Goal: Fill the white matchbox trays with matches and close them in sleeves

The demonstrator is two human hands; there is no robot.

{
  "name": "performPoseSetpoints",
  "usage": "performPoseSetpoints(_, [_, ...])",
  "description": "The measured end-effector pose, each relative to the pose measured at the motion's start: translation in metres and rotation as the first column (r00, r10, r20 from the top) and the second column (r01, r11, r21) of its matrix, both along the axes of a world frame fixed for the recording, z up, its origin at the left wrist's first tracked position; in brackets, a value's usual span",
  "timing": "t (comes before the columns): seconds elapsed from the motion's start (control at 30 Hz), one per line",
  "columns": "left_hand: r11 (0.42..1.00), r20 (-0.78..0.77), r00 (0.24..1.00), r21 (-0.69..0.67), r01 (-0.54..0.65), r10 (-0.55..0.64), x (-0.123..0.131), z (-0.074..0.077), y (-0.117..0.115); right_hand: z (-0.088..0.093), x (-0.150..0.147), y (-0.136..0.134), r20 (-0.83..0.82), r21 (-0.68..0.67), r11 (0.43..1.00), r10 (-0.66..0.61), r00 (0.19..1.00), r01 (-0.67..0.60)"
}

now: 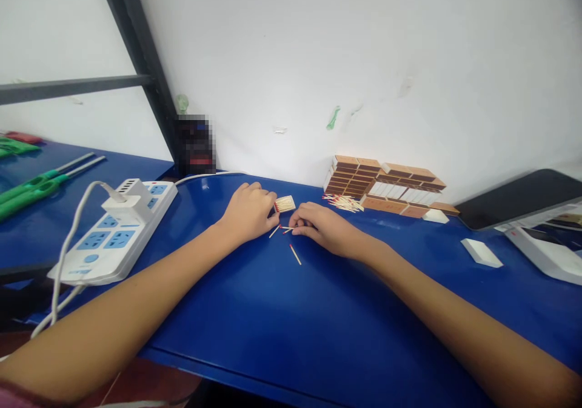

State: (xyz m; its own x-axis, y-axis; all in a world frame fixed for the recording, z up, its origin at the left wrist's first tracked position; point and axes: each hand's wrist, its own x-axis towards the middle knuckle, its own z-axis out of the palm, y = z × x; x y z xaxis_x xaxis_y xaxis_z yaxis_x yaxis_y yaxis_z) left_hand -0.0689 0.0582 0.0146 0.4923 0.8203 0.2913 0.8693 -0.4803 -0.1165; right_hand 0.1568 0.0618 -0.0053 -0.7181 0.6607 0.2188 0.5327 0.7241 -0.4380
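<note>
My left hand (250, 211) is closed around the left end of a small matchbox tray (286, 203) with red-tipped matches in it, resting on the blue table (254, 311). To its right, my right hand (321, 226) has its thumb and fingers pinched together on matches with red heads. Between the hands one match (274, 231) lies slanted on the table, and another loose match (295, 254) lies nearer to me. Behind my right hand is a pile of matches (343, 202).
Stacked matchboxes (352, 176) stand against the wall. A white power strip (118, 238) with a charger and cable lies at the left, near green lighters (40, 187). On the right are a phone (518, 199) on a stand and a white block (481, 253).
</note>
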Motion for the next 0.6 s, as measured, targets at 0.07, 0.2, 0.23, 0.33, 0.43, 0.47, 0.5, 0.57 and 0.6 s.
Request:
performPoseSetpoints(0.07, [1.0, -0.001, 1.0, -0.003, 0.002, -0.002, 0.0, 0.0, 0.0, 0.002, -0.002, 0.0, 0.037, -0.02, 1.0, -0.019, 0.999, 0.019])
performPoseSetpoints(0.2, [1.0, 0.001, 1.0, -0.005, 0.003, -0.003, 0.0, 0.0, 0.0, 0.006, 0.001, -0.004, 0.095, 0.015, 0.998, -0.056, 0.994, 0.054])
performPoseSetpoints(0.23, [1.0, 0.005, 1.0, -0.006, 0.005, -0.005, 0.001, 0.0, -0.001, 0.008, 0.003, -0.004, 0.079, 0.046, 0.996, -0.083, 0.993, 0.079])
performPoseSetpoints(0.33, [0.999, 0.045, 0.998, -0.011, 0.043, -0.042, 0.003, -0.001, -0.004, 0.011, 0.007, -0.003, -0.031, 0.152, 0.969, -0.193, 0.981, 0.195])
performPoseSetpoints(0.43, [0.993, 0.117, 0.986, 0.0, 0.117, -0.116, 0.007, -0.002, -0.008, 0.01, 0.005, -0.001, -0.037, 0.265, 0.93, -0.253, 0.967, 0.254])
performPoseSetpoints(0.47, [0.991, 0.136, 0.981, 0.008, 0.136, -0.136, 0.007, -0.003, -0.01, 0.009, 0.004, -0.001, -0.005, 0.305, 0.918, -0.265, 0.964, 0.254])
performPoseSetpoints(0.5, [0.989, 0.148, 0.978, 0.014, 0.15, -0.15, 0.008, -0.003, -0.011, 0.008, 0.003, -0.001, 0.029, 0.341, 0.906, -0.278, 0.96, 0.252])
performPoseSetpoints(0.57, [0.986, 0.158, 0.973, 0.019, 0.166, -0.167, 0.009, -0.004, -0.013, 0.006, 0.001, -0.002, 0.078, 0.386, 0.89, -0.291, 0.953, 0.241])
performPoseSetpoints(0.6, [0.985, 0.16, 0.972, 0.017, 0.173, -0.173, 0.01, -0.004, -0.013, 0.006, 0.002, -0.003, 0.086, 0.392, 0.889, -0.29, 0.953, 0.235])
